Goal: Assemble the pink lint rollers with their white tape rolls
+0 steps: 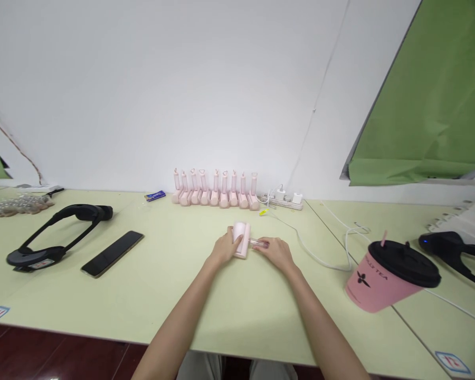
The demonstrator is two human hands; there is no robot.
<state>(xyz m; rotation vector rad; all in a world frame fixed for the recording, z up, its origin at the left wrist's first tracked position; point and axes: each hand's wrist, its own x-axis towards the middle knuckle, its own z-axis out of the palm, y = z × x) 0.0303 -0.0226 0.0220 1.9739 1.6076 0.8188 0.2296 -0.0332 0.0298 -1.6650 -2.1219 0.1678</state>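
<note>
A pink roller-shaped item (241, 239) lies on the light green table, its head upright in the view and its clear handle (256, 243) pointing right. My left hand (224, 246) grips the left side of the pink head, thumb across its front. The fingers of my right hand (275, 250) are closed round the end of the handle. Along the wall behind, a row of several similar pink items (215, 197) stands with handles upward.
A black phone (113, 253) and a black headset (41, 256) lie left. A pink cup (380, 279) with a black lid stands right, near white cables (320, 263). A power strip (287, 202) sits by the wall. Another black headset (451, 250) is far right.
</note>
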